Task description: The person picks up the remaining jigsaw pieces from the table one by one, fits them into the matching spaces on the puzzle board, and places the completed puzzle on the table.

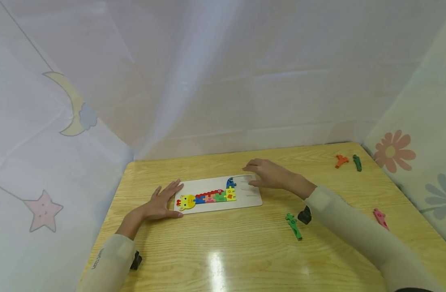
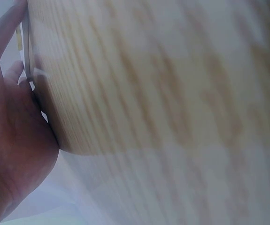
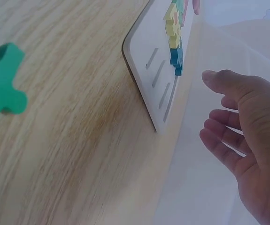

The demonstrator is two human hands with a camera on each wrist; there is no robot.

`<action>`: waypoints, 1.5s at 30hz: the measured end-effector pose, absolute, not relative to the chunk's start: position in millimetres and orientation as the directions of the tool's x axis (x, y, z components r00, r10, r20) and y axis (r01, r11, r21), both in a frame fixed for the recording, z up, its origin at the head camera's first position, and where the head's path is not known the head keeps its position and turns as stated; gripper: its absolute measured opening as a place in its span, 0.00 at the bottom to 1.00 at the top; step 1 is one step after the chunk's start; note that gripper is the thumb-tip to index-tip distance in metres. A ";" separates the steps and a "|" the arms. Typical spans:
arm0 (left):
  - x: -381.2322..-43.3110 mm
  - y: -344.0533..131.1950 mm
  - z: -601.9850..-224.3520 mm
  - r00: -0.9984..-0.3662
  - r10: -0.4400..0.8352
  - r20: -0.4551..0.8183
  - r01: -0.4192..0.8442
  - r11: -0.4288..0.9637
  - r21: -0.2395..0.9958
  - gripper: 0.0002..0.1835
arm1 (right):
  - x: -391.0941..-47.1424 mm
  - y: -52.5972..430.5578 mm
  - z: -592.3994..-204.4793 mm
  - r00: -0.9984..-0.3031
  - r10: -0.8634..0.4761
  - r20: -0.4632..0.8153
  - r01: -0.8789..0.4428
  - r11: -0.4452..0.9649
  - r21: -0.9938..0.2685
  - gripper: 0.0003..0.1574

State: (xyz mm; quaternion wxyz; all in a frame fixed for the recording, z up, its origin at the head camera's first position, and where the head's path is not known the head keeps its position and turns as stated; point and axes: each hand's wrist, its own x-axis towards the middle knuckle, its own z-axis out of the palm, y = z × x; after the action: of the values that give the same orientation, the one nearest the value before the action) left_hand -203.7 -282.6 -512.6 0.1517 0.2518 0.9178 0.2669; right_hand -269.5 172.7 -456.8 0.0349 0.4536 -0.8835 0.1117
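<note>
Left grip (image 1: 160,206) wide, against board (image 1: 249,197)

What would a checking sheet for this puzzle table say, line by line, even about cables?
Surface: wood-grain table, with glare near the front.
Puzzle board: colourful giraffe pieces on it; the right end shows bare outline marks.
Loose pieces: green piece, pink piece, orange piece and dark green piece, all right of the board.
Other clutter: nothing seen.
Left hand: spread at the board's left end.
Right hand: by the right end, fingers holding nothing.
Cables: nothing seen.
Surroundings: pale sheets printed with a moon, star and flowers.
</note>
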 end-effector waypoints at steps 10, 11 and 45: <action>-204.7 -281.7 -513.4 -0.825 0.546 -0.146 0.382 0.729 0.569 0.59 | -255.9 189.9 -449.3 -0.611 -0.776 0.158 -0.792 0.597 -0.130 0.36; -205.0 -282.0 -513.8 -0.825 0.546 -0.146 0.382 0.729 0.568 0.59 | -254.9 191.7 -449.4 -0.612 -0.774 0.161 -0.791 0.599 -0.127 0.36; -204.2 -282.0 -511.9 -0.828 0.546 -0.129 0.391 0.726 0.566 0.59 | -221.6 280.6 -444.3 -0.723 -0.673 0.157 -0.690 0.711 -0.134 0.36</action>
State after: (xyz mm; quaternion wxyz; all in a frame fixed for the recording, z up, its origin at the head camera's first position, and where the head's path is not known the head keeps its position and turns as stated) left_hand -204.2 -282.0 -511.9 0.1446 0.2553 0.9176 0.2681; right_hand -221.6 280.6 -444.3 0.0481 0.3688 -0.9237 0.0918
